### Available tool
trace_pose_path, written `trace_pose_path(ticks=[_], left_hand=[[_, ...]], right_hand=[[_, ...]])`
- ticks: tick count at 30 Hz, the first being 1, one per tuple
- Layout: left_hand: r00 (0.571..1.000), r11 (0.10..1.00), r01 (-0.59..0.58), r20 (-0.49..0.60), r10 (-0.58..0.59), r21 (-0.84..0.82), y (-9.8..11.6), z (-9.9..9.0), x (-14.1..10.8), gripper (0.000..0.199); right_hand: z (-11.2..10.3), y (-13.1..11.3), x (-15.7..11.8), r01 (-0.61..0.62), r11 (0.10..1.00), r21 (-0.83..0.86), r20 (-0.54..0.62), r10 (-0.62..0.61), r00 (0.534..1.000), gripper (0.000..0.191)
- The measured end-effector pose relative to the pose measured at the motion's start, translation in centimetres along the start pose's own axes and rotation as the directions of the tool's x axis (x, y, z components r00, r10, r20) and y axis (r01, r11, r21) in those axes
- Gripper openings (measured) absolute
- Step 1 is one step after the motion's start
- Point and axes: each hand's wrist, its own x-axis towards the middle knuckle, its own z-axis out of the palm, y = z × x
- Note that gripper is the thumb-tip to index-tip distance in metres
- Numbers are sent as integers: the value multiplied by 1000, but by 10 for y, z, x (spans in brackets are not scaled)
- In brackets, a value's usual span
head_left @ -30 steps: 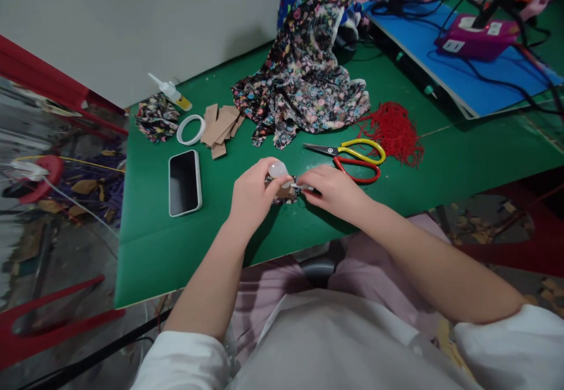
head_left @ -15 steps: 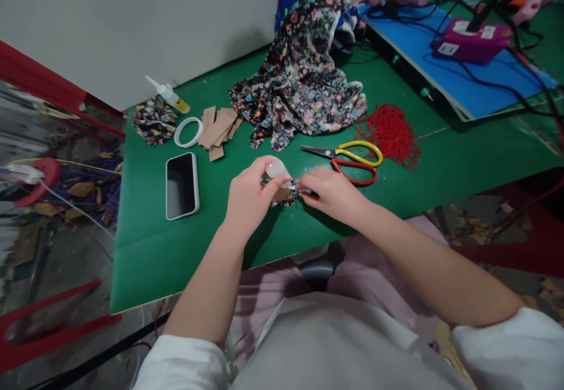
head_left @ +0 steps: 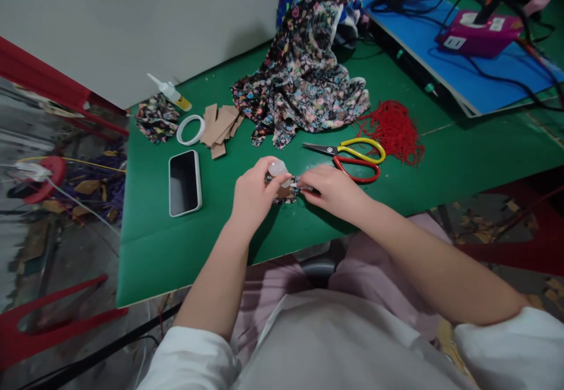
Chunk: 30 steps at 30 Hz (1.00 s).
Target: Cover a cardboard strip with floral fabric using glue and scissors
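Observation:
My left hand (head_left: 258,193) is closed around a small whitish translucent bottle (head_left: 277,168), whose narrow tip points right. Just under the bottle lies a small brown piece with floral fabric (head_left: 285,200) at its edges, on the green table. The fingers of my right hand (head_left: 328,189) are pressed together at the right edge of that fabric piece, touching it beside the bottle's tip. Scissors (head_left: 359,160) with one yellow and one red handle lie behind my right hand, blades to the left.
Floral cloth (head_left: 304,84) and red threads (head_left: 394,131) lie farther back. At left are a phone (head_left: 184,183), a white ring (head_left: 191,130), cardboard strips (head_left: 219,127) and a glue bottle (head_left: 174,94). A purple box (head_left: 480,33) with cables sits on a blue board (head_left: 423,43).
The view has shifted slightly, so the table's contents appear a little displaced. Both hands stay at the fabric piece, in nearly the same pose.

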Motion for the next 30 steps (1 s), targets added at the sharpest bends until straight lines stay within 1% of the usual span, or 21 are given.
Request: trace_pose_path(ticks=[4,9,14,17,20,26,30], left_hand=[[1000,1000,4,-16,-3,4,2,1,1,33],[1000,1000,0,21,0,19,4,1,3,32],[1000,999,-7,-18,8,42,3,1,2,31],[1000,999,-4,-27,5,38,2,0,2,32],[1000,1000,-9,-5,10,24,2,1,3,31],[1000,1000,8,3,-8,12,0,2,2,31],[1000,1000,19,-10,-18,9,-3,4,2,34]], right_hand=[[0,-1,0,-6,1000,-1,6,6,1000,7],[-1,-2,1,-10,1000,-9,24,10,1000,7],[-1,-1,1,-11,1000,-5,18,11,1000,6],[-1,-2,1,-3,1000,6,18,3,1000,6],[-2,-2,1,-11,1000,5,24,10,1000,7],[-2,-2,0,-10,1000,-1,21,10,1000,7],[-1,-1,0,-7,1000,-4,29,7,1000,8]])
